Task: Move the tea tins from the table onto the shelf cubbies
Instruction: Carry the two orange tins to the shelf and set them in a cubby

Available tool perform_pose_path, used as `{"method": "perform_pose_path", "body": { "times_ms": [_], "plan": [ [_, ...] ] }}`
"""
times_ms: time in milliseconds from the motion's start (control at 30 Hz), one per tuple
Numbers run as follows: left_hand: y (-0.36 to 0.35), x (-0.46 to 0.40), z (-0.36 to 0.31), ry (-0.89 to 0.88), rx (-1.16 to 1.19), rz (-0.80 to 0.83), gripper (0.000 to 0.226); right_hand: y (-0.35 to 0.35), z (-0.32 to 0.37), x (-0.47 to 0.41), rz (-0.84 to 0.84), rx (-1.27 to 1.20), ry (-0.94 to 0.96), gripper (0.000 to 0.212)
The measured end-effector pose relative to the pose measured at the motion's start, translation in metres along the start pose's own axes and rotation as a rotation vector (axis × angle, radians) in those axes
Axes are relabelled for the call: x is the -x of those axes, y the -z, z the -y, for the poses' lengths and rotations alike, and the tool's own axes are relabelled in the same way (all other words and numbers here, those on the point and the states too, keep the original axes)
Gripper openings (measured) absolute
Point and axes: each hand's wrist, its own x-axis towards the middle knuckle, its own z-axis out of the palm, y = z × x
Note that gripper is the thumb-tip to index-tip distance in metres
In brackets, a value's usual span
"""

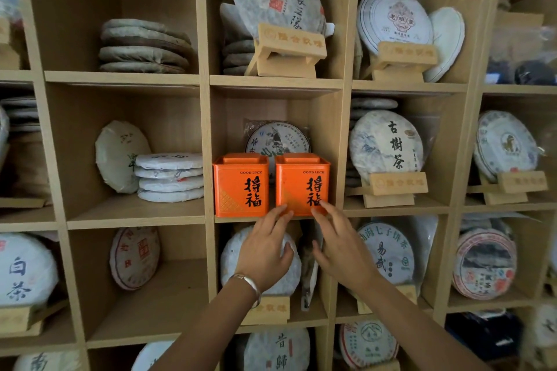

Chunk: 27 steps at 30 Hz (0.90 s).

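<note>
Orange square metal tea tins: left tin [241, 185], right tin [302, 184] in wooden cubby [334, 141] | likely light, rigid, slick; grip side walls | left hand [265, 247], right hand [337, 245] spread, fingertips at right tin, not clamped

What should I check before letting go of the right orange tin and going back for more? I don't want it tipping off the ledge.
1. Right tin upright: ok.
2. Its base fully on the cubby shelf: cannot tell; its front sits at the edge.
3. Left tin upright beside it: ok.
4. Wrapped tea cake behind not knocked over: ok, it stands.
5. Left hand and right hand free of the tin: not ok; fingers touch its lower front.
6. Room for a third tin: not ok.
</note>
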Motion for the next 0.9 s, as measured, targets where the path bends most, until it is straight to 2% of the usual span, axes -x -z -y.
{"method": "perform_pose_path", "body": {
  "times_ms": [233, 500, 733, 900],
  "plan": [
    [-0.005, -0.004, -0.001, 0.028, -0.069, 0.059, 0.057, -0.002, -0.001, -0.002, 0.068, 0.056, 0.009, 0.063],
    [-0.01, -0.001, -0.005, 0.078, -0.059, 0.035, 0.052, -0.006, -0.007, -0.002, 0.084, -0.08, -0.09, 0.06],
    [-0.016, -0.005, -0.02, 0.187, -0.096, 0.075, 0.061, -0.01, -0.01, -0.005, 0.098, -0.084, -0.092, 0.065],
    [-0.019, -0.011, -0.032, 0.28, -0.045, 0.073, 0.079, -0.01, -0.012, -0.004, 0.127, -0.098, -0.093, 0.079]
  ]
}}
